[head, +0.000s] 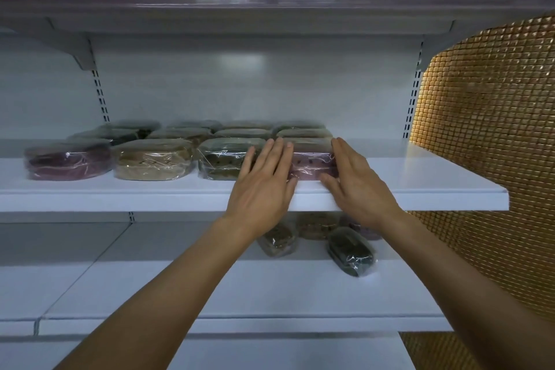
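Flanking a pink plastic-wrapped box (312, 164) at the front edge of a white shop shelf (420, 189), fingers (277, 153) straight and flat, left hand (264, 180) against its left side beside a green box (222, 162), right hand (357, 186) against its right side, more wrapped boxes (186, 132) in rows behind

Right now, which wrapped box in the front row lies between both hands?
The pale purple plastic-wrapped box at the row's right end: the left hand and right hand flank only it.
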`<state>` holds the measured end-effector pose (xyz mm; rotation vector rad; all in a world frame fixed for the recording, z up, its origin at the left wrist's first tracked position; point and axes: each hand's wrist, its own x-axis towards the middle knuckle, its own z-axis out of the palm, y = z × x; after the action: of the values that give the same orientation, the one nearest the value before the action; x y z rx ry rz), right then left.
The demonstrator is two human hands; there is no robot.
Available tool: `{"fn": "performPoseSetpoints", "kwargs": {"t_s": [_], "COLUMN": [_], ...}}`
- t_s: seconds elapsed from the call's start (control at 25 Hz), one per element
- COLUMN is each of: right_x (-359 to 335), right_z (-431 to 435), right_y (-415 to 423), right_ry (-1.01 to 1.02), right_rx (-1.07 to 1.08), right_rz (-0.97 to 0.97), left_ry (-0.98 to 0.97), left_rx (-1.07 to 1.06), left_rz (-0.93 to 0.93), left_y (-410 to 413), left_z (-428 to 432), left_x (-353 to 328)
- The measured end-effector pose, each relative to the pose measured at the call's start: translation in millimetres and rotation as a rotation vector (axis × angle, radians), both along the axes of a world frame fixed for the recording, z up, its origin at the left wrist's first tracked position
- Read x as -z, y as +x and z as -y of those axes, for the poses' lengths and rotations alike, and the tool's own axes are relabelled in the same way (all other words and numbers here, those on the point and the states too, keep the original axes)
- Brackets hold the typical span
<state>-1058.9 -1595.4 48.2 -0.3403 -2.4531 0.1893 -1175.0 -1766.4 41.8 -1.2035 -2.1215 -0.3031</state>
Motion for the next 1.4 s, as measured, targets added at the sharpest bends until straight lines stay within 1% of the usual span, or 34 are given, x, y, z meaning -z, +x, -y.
{"fn": "performPoseSetpoints", "kwargs": {"t_s": [0.12, 0.28, 0.44, 0.52, 0.6, 0.68, 0.84, 1.0, 1.08, 1.24, 1.4], "right_x": [13, 42, 86, 110, 134, 159, 208, 244, 253, 259, 262], "right_z": [12, 33, 43, 45, 44, 40, 29, 20, 15, 3, -1], "right_y": [21, 56, 66, 64, 59, 52, 31, 9, -4, -38, -76], "right_ry": [0.049, 0.19, 0.209, 0.223, 0.22, 0.166, -0.018, -0.16, -0.234, -0.356, -0.472], "right_rx": [-0.009, -0.023, -0.113, -0.139, -0.138, -0.097, -0.051, -0.081, -0.103, -0.094, -0.084], "right_rz": [-0.003, 0.018, 0.018, 0.047, 0.087, 0.144, 0.267, 0.359, 0.365, 0.335, 0.315], "left_ry": [0.006, 0.037, 0.051, 0.039, 0.004, -0.061, -0.224, -0.313, -0.283, -0.158, 0.035], "left_rx": [0.031, 0.121, 0.206, 0.208, 0.184, 0.117, -0.061, -0.106, -0.092, -0.102, -0.145], "left_rz": [0.009, 0.036, 0.095, 0.112, 0.167, 0.268, 0.517, 0.658, 0.716, 0.774, 0.742], "left_y": [6, 24, 44, 47, 43, 34, 14, 5, -3, -35, -58], "left_z": [21, 51, 61, 59, 55, 49, 28, 2, -8, -26, -41], "left_x": [10, 37, 83, 107, 134, 163, 218, 251, 257, 261, 271]}}
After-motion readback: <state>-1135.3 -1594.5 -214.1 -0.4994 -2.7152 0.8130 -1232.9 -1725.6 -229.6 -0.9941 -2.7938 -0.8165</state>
